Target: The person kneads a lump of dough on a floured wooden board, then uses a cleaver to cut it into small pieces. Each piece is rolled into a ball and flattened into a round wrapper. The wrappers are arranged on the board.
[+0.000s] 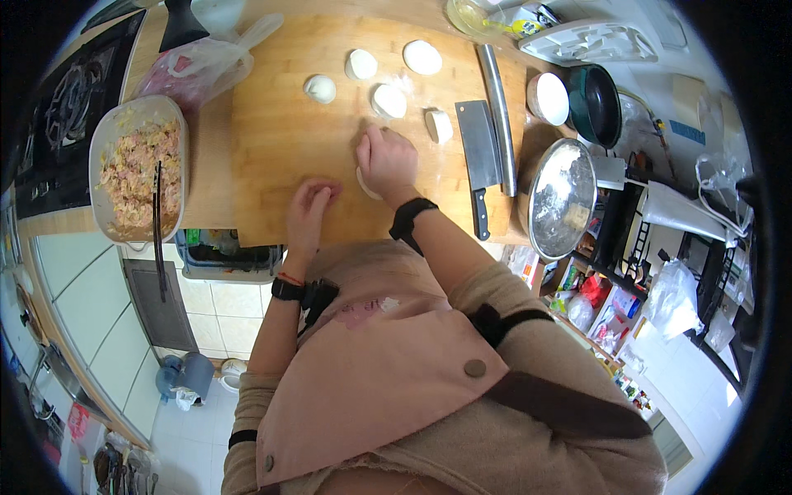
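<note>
On the wooden board [272,142], my right hand [388,158] rests with fingers curled, over or against a piece of white dough [367,184] that shows only partly beneath it. Whether the fingers grip anything is hidden. My left hand [314,201] is held above the board's near edge, to the left, fingers bent and thumb near the fingertips; no object shows in it. Beyond my hands lie several dough pieces, among them a flattened one [422,57] and a rounded one [320,89]. A cleaver [479,145] and a metal rolling pin [497,117] lie at the right.
Left of the board stands a plastic container [184,179] of minced filling with dark chopsticks [158,216] across its rim. A plastic bag [204,71] lies behind it, near the stove [68,117]. At right are a metal bowl [562,198], a white bowl [549,99] and a dark green pan [594,105].
</note>
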A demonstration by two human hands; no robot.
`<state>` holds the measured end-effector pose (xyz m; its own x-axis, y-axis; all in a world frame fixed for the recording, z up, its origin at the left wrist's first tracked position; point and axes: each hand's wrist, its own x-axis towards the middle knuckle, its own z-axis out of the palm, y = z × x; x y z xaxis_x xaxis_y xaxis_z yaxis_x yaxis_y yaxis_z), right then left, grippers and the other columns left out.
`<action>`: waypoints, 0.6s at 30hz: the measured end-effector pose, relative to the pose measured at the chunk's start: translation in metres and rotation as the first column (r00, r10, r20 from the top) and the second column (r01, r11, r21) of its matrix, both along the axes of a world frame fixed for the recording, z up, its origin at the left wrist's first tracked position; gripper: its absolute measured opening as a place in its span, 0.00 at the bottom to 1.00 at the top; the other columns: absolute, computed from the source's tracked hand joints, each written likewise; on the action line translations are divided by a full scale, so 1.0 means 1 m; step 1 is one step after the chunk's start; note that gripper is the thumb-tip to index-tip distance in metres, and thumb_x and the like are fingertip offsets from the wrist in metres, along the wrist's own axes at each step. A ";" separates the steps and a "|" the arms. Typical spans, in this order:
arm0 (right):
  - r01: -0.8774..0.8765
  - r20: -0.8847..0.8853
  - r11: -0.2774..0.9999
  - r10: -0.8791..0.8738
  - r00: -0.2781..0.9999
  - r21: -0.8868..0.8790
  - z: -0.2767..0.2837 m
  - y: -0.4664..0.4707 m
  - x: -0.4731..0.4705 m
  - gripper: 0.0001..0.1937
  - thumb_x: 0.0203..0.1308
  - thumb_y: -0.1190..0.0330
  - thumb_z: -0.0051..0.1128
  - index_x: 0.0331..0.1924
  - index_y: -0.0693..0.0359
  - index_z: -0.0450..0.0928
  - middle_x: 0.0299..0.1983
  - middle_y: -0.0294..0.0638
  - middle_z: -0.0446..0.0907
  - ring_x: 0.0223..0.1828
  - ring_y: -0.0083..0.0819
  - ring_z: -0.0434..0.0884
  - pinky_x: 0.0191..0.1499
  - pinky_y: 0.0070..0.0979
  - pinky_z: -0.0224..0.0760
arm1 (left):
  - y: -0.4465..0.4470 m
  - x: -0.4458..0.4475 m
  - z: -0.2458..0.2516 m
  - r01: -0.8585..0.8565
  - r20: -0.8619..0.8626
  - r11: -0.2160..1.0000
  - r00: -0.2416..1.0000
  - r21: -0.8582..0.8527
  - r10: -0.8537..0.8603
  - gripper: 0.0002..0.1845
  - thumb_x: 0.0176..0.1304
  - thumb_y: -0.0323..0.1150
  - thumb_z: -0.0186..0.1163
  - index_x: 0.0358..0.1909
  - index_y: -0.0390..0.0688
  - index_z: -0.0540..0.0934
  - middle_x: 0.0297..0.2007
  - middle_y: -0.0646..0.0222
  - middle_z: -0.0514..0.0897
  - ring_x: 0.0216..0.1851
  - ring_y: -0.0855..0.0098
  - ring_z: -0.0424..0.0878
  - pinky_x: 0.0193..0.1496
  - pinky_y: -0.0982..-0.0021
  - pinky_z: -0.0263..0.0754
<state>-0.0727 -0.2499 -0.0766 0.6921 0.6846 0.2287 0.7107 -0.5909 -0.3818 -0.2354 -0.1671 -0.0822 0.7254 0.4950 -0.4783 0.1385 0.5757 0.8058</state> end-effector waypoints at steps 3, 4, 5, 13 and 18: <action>0.074 -0.038 0.995 -0.077 0.996 -0.072 0.005 0.007 0.005 0.10 0.62 0.62 0.51 0.30 0.56 0.78 0.21 0.42 0.79 0.24 0.42 0.81 0.29 0.38 0.74 | 0.005 0.002 -0.001 0.018 0.031 0.999 0.999 -0.038 -0.017 0.09 0.71 0.28 0.56 0.49 0.35 0.78 0.46 0.64 0.83 0.49 0.72 0.82 0.56 0.73 0.76; 0.097 -0.074 0.992 -0.103 0.992 -0.083 0.007 0.009 0.008 0.11 0.63 0.61 0.50 0.29 0.56 0.78 0.20 0.44 0.79 0.24 0.45 0.81 0.29 0.40 0.74 | 0.006 0.004 0.000 0.015 0.050 0.998 0.999 -0.061 -0.012 0.11 0.71 0.29 0.58 0.50 0.34 0.78 0.46 0.64 0.84 0.49 0.72 0.82 0.55 0.73 0.76; 0.091 -0.174 0.984 -0.118 0.978 -0.156 0.008 0.011 0.009 0.12 0.64 0.60 0.49 0.29 0.56 0.79 0.20 0.46 0.80 0.24 0.47 0.81 0.29 0.42 0.74 | 0.006 0.006 0.001 0.087 0.014 0.995 0.996 0.044 -0.088 0.13 0.70 0.30 0.59 0.51 0.34 0.77 0.46 0.65 0.84 0.49 0.73 0.82 0.55 0.74 0.76; 0.719 -0.932 0.684 -0.171 0.320 0.122 0.007 -0.010 -0.002 0.27 0.75 0.51 0.33 0.32 0.61 0.81 0.22 0.46 0.78 0.27 0.34 0.79 0.35 0.33 0.71 | -0.027 0.038 0.005 0.307 0.118 0.931 0.935 0.200 -0.333 0.19 0.63 0.30 0.67 0.54 0.34 0.79 0.48 0.67 0.84 0.46 0.78 0.81 0.50 0.75 0.76; 0.596 -0.920 0.773 -0.043 0.390 0.216 0.030 -0.030 0.008 0.28 0.77 0.48 0.28 0.34 0.60 0.77 0.20 0.35 0.75 0.23 0.25 0.73 0.31 0.25 0.65 | -0.040 0.038 0.006 0.319 0.031 0.827 0.926 0.464 -0.375 0.18 0.63 0.29 0.67 0.52 0.32 0.80 0.45 0.66 0.86 0.43 0.75 0.83 0.47 0.74 0.77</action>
<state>-0.0645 -0.2798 -0.0461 0.8384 0.3547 -0.4139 -0.3436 -0.2456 -0.9064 -0.1976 -0.2067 -0.0763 0.9254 0.3378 -0.1715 0.1512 0.0859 0.9848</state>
